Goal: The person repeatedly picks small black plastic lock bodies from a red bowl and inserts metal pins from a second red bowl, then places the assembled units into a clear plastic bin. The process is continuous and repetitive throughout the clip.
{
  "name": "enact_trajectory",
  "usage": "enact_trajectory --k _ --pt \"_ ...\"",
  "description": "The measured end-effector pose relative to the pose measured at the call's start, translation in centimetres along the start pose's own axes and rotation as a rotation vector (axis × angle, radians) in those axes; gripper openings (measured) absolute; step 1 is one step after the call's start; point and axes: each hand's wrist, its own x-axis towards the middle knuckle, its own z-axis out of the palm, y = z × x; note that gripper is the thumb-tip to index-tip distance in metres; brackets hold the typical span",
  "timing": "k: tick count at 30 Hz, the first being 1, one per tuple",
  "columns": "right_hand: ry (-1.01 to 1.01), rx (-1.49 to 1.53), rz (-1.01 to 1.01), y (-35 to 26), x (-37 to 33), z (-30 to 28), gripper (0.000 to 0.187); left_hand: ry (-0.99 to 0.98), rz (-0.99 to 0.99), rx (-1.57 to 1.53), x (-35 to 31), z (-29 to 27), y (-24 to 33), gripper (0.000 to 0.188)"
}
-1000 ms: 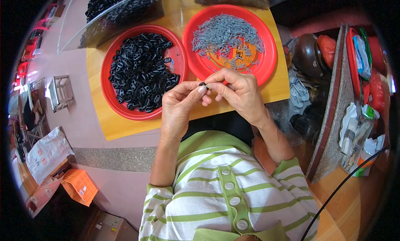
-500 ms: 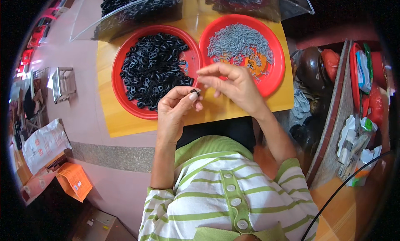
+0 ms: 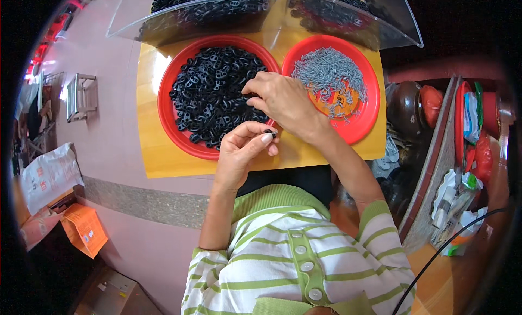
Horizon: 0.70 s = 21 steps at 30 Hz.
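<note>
Between its thumb and fingertips, my left hand (image 3: 244, 149) pinches a small black plastic piece (image 3: 269, 132) with a pale tip showing on it. This hand is just in front of the near rim of a round red tray (image 3: 165, 116). Heaped in that tray are black plastic pieces with holes (image 3: 209, 81). My right hand (image 3: 285, 100) reaches over the tray's right side, palm down, its thumb and forefinger apart at the edge of the heap. A second red tray (image 3: 371, 105) on the right holds grey screws (image 3: 329, 67) and a patch of orange.
Clear plastic bins (image 3: 212, 16) with more black pieces stand at the back of the yellow board (image 3: 149, 146). To the right are a brown jar (image 3: 405, 97) and a ledge with packets. A metal stool (image 3: 81, 97) and an orange box (image 3: 84, 230) are at the left.
My right hand has moved left, from beside my left hand to over the black pieces. My left hand keeps its pinch on the small piece. The whole view has shifted slightly.
</note>
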Motion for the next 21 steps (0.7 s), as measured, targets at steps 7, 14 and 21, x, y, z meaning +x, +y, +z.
enact_trajectory --k 7,14,21 --pt "-0.035 -0.078 0.010 -0.6 0.4 0.1 0.010 -0.015 0.001 -0.012 0.0 -0.3 -0.2 0.014" --pt "-0.057 0.696 0.479 -0.3 -0.6 -2.1 0.017 0.079 0.033 0.003 0.1 0.6 0.1 0.012" --pt "0.026 1.214 0.564 0.3 -5.0 -4.3 0.025 0.190 0.136 0.068 1.3 2.6 0.3 0.011"
